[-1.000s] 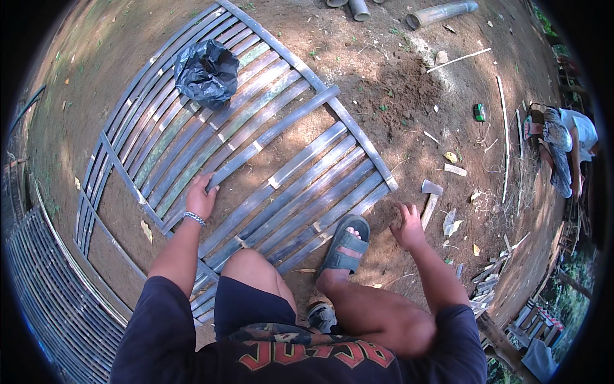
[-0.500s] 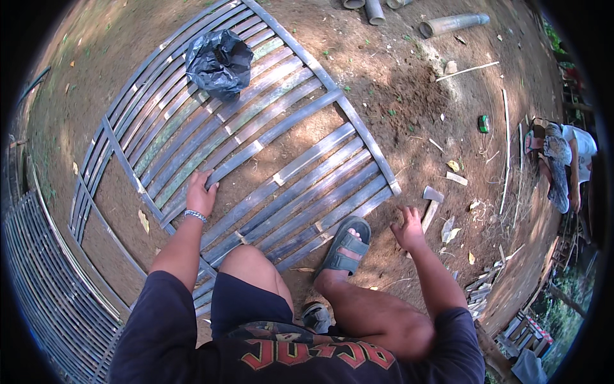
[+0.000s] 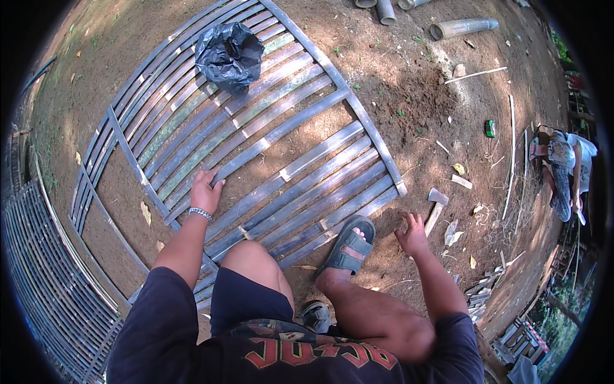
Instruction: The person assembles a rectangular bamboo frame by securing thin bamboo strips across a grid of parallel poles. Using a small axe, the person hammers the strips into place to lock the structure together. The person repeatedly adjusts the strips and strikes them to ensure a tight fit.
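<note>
A large slatted bamboo panel (image 3: 358, 121) lies on the ground in front of me, with a wide gap among its slats. My left hand (image 3: 204, 194), wearing a chain bracelet, is at the near end of a bamboo slat (image 3: 275, 137) beside that gap. Its thumb and fingers sit on either side of the slat; the grip is partly hidden. My right hand (image 3: 412, 235) hovers off the panel's right corner, fingers loosely bent and apart, holding nothing. Just beyond it lies a hatchet (image 3: 437, 197) with a wooden handle, not touched.
A black plastic bag (image 3: 229, 59) sits on the panel's far part. Bamboo tubes (image 3: 464, 28) lie at the back. A green tape measure (image 3: 490, 128) and thin sticks (image 3: 510, 153) are to the right. Another person (image 3: 563, 160) is at far right. A second slatted panel (image 3: 54, 275) is at left.
The view has shifted slightly, so the panel appears a little further right. My left hand stays at the slat's end. My right hand's fingers have curled in somewhat more, near the hatchet.
</note>
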A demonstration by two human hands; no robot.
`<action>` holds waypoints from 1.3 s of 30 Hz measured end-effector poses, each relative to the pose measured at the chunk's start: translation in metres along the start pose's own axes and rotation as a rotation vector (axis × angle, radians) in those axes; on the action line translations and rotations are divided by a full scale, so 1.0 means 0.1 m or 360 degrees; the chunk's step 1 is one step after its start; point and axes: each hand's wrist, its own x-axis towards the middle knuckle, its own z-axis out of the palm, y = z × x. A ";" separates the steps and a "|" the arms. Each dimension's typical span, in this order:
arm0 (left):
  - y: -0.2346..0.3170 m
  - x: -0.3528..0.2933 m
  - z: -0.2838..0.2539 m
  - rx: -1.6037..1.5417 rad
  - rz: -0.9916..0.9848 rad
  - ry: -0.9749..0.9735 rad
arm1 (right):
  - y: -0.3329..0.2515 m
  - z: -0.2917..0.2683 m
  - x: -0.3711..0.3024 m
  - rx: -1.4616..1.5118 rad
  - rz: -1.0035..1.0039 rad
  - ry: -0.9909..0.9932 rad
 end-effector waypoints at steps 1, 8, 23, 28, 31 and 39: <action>0.01 0.00 0.00 -0.0006 -0.0019 -0.0004 | 0.00 0.01 0.00 -0.0013 -0.0014 0.0009; 0.06 -0.01 -0.02 0.0009 -0.0069 -0.0002 | -0.06 -0.01 0.05 -0.0019 0.0005 -0.0018; 0.04 -0.18 -0.11 0.0014 -0.0112 -0.0053 | -0.06 -0.01 0.23 -0.0166 -0.0041 -0.0085; -0.06 -0.23 -0.15 0.0051 -0.0140 -0.0016 | -0.12 0.02 0.30 -0.0155 -0.0123 -0.0115; -0.04 -0.15 -0.16 0.0005 -0.0136 0.0004 | -0.15 0.03 0.28 -0.0129 -0.0097 -0.0108; 0.29 -0.55 -0.47 -0.0117 0.0024 -0.0072 | -0.96 -0.34 0.38 0.0101 -0.0043 -0.0204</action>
